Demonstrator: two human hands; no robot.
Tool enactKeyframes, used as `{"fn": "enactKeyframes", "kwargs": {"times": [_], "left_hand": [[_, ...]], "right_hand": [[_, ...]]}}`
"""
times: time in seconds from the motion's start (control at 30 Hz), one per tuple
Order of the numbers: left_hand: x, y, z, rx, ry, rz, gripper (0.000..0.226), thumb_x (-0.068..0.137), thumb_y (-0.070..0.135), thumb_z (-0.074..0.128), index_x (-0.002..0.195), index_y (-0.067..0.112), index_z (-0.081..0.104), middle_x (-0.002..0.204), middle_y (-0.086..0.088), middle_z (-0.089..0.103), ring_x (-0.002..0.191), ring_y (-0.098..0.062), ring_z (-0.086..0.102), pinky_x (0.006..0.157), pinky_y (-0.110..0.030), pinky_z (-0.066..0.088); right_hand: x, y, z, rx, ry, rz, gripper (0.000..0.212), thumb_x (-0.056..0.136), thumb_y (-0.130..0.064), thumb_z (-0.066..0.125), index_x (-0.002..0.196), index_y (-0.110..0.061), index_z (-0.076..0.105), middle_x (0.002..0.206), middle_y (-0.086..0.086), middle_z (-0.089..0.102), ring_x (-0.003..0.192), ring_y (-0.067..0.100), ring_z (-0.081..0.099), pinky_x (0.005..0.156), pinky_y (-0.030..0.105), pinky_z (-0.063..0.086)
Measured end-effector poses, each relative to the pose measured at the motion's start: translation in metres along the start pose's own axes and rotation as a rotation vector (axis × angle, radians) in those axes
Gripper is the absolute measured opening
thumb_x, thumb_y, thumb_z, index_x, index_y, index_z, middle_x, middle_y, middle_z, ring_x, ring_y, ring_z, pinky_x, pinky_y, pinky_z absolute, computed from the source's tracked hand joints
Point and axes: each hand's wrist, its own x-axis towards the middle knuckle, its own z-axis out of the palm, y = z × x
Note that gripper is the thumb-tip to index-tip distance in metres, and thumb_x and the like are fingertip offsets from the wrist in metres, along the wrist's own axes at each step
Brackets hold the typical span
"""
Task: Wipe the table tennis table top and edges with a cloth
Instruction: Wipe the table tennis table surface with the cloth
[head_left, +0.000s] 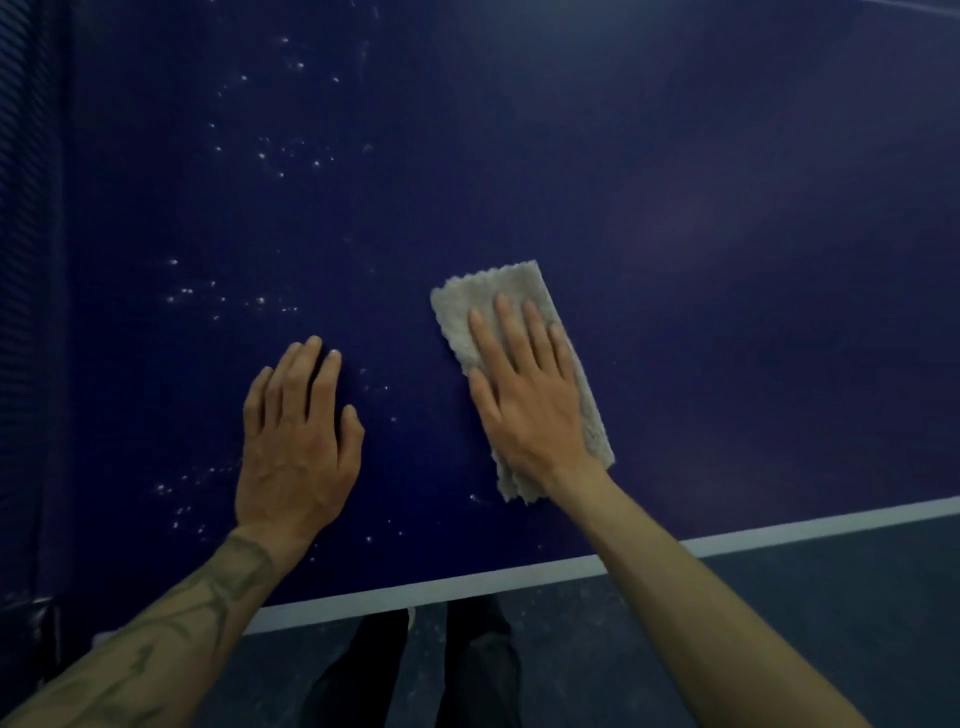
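Under the right grip (524, 410) lies the cloth (483, 301), folded into a long pad and pressed flat on the blue worktop (675, 182). We judge the task partly done. The surface to the right of this grip and beyond it shows no specks that we can see. Pale specks (270, 150) are scattered to its left, around and beyond the left grip (296, 447). That speckled zone is left to wipe. So, in our judgement, is the white edge line (779, 525) just behind both wrists; we cannot tell whether the edges have been treated.

The right grip is apart: fingers straight and slightly spread, palm down on the cloth, clamping nothing. The left grip is likewise apart, with the palm flat on the bare worktop and the fingers extended and close together, apart from the cloth. Both forearms reach forward over the near edge.
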Motion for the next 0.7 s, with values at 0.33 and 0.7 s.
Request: {"fn": "enactKeyframes", "kwargs": {"times": [0.33, 0.7], "left_hand": [[0.001, 0.000, 0.000, -0.015, 0.009, -0.010, 0.056, 0.104, 0.028, 0.040, 0.154, 0.002, 0.040, 0.164, -0.017, 0.032, 0.155, -0.033, 0.028, 0.130, -0.051, 0.013], [0.001, 0.000, 0.004, -0.021, 0.031, -0.019, 0.057, 0.103, 0.030, 0.040, 0.154, 0.004, 0.040, 0.164, -0.015, 0.031, 0.155, -0.032, 0.027, 0.131, -0.048, 0.011]], "right_hand": [[0.066, 0.057, -0.028, 0.073, 0.044, 0.445, 0.065, 0.113, -0.048, 0.019, 0.171, -0.027, -0.002, 0.180, 0.005, -0.006, 0.166, 0.028, -0.006, 0.133, 0.053, 0.001], [0.004, 0.074, -0.022, -0.016, -0.016, 0.227, 0.062, 0.114, -0.044, 0.022, 0.172, -0.028, 0.004, 0.180, 0.003, -0.003, 0.166, 0.026, -0.004, 0.133, 0.053, 0.005]]}}
